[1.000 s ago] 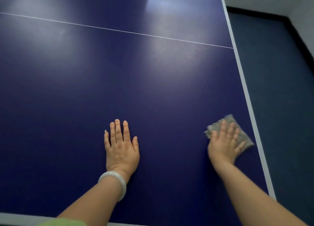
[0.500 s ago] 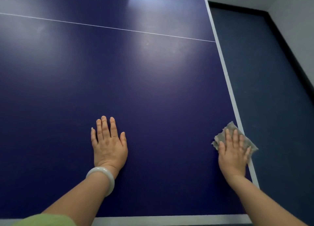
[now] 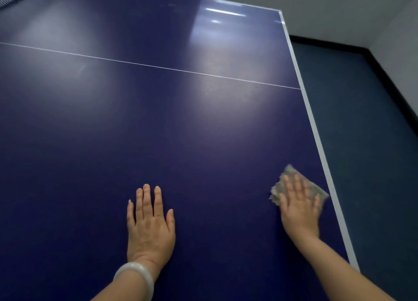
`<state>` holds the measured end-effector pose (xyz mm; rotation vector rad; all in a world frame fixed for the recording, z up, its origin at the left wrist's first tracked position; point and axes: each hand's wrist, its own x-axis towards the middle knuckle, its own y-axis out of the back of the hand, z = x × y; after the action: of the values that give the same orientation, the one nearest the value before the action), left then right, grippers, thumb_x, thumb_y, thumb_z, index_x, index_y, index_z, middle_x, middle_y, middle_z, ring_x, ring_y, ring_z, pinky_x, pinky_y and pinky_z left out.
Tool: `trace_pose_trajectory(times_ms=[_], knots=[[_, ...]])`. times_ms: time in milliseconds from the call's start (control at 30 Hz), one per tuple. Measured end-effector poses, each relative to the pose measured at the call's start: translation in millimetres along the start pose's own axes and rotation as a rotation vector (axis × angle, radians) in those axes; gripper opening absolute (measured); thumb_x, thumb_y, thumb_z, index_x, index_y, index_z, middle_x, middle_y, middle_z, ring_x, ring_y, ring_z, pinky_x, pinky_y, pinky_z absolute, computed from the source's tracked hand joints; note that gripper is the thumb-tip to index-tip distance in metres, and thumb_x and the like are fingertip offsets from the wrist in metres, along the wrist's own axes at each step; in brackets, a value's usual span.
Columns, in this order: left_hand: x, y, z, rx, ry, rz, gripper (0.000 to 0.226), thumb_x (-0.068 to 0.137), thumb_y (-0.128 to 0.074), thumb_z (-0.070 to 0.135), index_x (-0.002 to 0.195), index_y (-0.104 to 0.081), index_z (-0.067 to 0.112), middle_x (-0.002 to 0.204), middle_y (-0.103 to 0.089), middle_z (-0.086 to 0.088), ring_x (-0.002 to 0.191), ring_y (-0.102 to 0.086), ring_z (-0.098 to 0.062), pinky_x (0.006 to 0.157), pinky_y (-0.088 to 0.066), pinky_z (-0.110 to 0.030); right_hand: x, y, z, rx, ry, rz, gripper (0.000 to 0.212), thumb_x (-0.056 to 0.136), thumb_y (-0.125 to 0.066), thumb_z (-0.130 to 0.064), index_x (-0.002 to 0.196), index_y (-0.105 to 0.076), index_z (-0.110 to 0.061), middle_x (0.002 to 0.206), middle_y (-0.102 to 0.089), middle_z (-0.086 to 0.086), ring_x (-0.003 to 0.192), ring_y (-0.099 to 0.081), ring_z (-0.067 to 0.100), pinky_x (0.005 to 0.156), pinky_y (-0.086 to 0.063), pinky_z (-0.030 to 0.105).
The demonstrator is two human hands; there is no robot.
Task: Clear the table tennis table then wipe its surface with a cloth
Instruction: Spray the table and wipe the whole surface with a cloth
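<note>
My right hand [image 3: 298,207] lies spread flat, pressing the cloth [image 3: 294,183] on the table [image 3: 203,131] at 4 o'clock, beside the white edge line. My left hand [image 3: 150,226] rests spread at 6 o'clock. I'd keep even pressure and overlap strokes. I count 1 cloth, 2 hands, 1 bracelet [image 3: 135,278].

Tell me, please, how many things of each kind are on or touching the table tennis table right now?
Hands: 2, left hand flat on the table tennis table, right hand pressing the cloth
Cloths: 1, grey cloth near the table's right edge
Bracelets: 1, white bracelet on the left wrist
Total: 4
</note>
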<state>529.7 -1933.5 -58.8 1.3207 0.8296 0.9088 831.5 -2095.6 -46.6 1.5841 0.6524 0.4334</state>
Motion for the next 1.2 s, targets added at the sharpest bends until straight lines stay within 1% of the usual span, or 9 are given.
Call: trace_pose_trajectory(times_ms=[67,133,333,467,700,767,900,967,1200], knots=[[1,-1,0,0.0,0.001,0.007,0.067,0.095,-0.02,0.044,0.149,-0.029,0.005,0.157,-0.025,-0.017,0.146,-0.021,-0.03,0.118,-0.015,-0.05,14,8,-7,0.082,-0.342,-0.005,0.057,0.102,-0.013,-0.044,0.155,0.001,-0.032,0.162,0.013,-0.005,0.149,0.013,0.017,0.118,0.004,0.056],[1,1,1,0.006,0.002,0.003,0.066,0.095,-0.02,0.043,0.148,-0.03,0.005,0.157,-0.025,-0.017,0.146,-0.022,-0.03,0.118,-0.017,-0.051,15,4,-42,0.082,-0.373,0.004,0.058,0.102,-0.016,-0.042,0.155,0.001,-0.028,0.162,0.012,-0.002,0.149,0.013,0.02,0.118,0.004,0.057],[3,5,3,-0.002,0.015,-0.05,0.066,0.095,-0.022,0.042,0.148,-0.033,0.005,0.157,-0.026,-0.017,0.146,-0.024,-0.03,0.115,-0.023,-0.052,-11,-28,-179,-0.069,0.607,-0.009,0.056,0.097,-0.026,-0.043,0.152,-0.029,-0.029,0.16,-0.023,-0.002,0.148,-0.017,0.021,0.115,-0.009,0.052],[3,6,3,-0.019,0.018,-0.066,0.066,0.094,-0.024,0.042,0.148,-0.033,0.005,0.157,-0.026,-0.016,0.146,-0.025,-0.03,0.114,-0.023,-0.052,38,-21,-191,-0.13,0.827,-0.125,0.061,0.094,-0.009,-0.053,0.153,-0.008,-0.034,0.16,0.0,-0.01,0.15,0.002,0.018,0.116,0.008,0.047],[3,9,4,-0.057,0.026,-0.081,0.065,0.094,-0.026,0.043,0.147,-0.034,0.007,0.156,-0.028,-0.016,0.145,-0.026,-0.03,0.114,-0.021,-0.051,69,1,-111,0.05,-0.041,-0.074,0.058,0.102,-0.018,-0.045,0.156,-0.005,-0.028,0.163,0.009,-0.004,0.149,0.012,0.017,0.118,0.008,0.055],[3,9,4,-0.054,0.032,-0.095,0.066,0.095,-0.022,0.044,0.149,-0.031,0.008,0.158,-0.024,-0.015,0.147,-0.021,-0.03,0.115,-0.019,-0.052,34,-8,-119,0.028,0.012,-0.017,0.058,0.102,-0.019,-0.043,0.156,-0.008,-0.025,0.163,0.005,-0.001,0.149,0.01,0.019,0.118,0.007,0.054],[2,8,3,-0.021,0.044,-0.123,0.068,0.095,-0.011,0.045,0.153,-0.017,0.01,0.161,-0.011,-0.014,0.15,-0.008,-0.028,0.119,-0.009,-0.05,-60,-21,-126,-0.083,0.601,-0.028,0.061,0.097,-0.025,-0.044,0.155,-0.018,-0.026,0.163,-0.009,0.0,0.15,-0.005,0.021,0.118,0.0,0.051],[3,6,3,-0.013,0.044,-0.11,0.069,0.094,-0.007,0.046,0.154,-0.011,0.011,0.162,-0.007,-0.013,0.15,-0.003,-0.027,0.12,-0.004,-0.049,-83,-19,-101,-0.125,0.72,-0.061,0.059,0.1,-0.024,-0.045,0.155,-0.014,-0.029,0.163,-0.007,-0.004,0.151,-0.004,0.018,0.118,-0.005,0.051],[1,13,5,-0.021,0.041,-0.12,0.067,0.098,-0.013,0.046,0.153,0.005,0.013,0.162,0.006,-0.012,0.15,0.009,-0.026,0.121,0.005,-0.046,-121,-20,-8,-0.006,-0.063,0.0,0.063,0.096,-0.005,-0.052,0.154,-0.009,-0.028,0.164,-0.001,-0.003,0.15,0.005,0.017,0.119,-0.005,0.056]])
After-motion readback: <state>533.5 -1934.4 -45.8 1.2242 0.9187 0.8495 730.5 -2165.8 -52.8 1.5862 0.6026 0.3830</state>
